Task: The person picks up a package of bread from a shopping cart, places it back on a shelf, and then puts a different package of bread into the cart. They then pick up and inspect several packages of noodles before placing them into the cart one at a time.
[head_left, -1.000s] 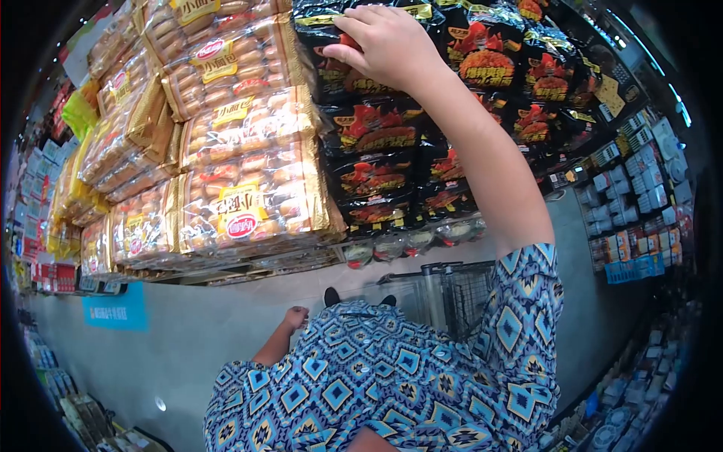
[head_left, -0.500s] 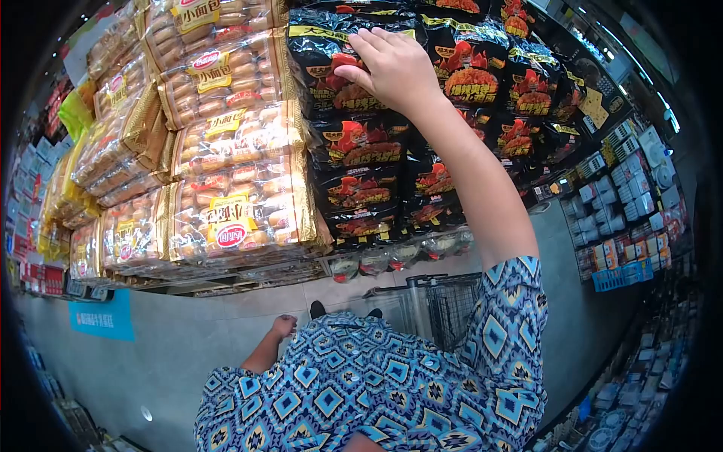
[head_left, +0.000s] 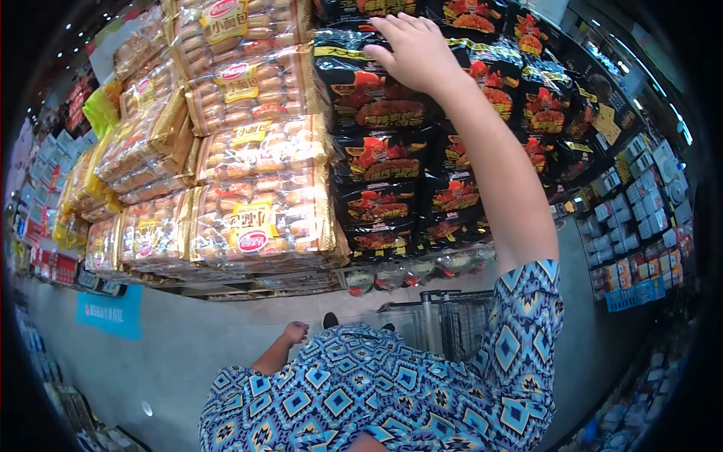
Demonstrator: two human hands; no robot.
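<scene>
Here at twelve o'clock sits a black noodle packet, top of its stack, yellow strip across it, printed characters blurred beyond sure reading, with a red figure and heaped food below. Over it comes the right hand, four fingers stretched out and nearly together, thumb well apart; whether they touch the film, I cannot tell. Round to ten o'clock, gold bread bags, yellow labels reading 小面包, red oval badge above or below, its lettering too small to trust. At six o'clock from the packet, a row of clear round packs. The left hand hangs at seven, finger state impossible to tell. Half past four: a wire shopping cart on grey floor. Past eight, a blue sign, white writing unreadable; at three, stocked shelves.
</scene>
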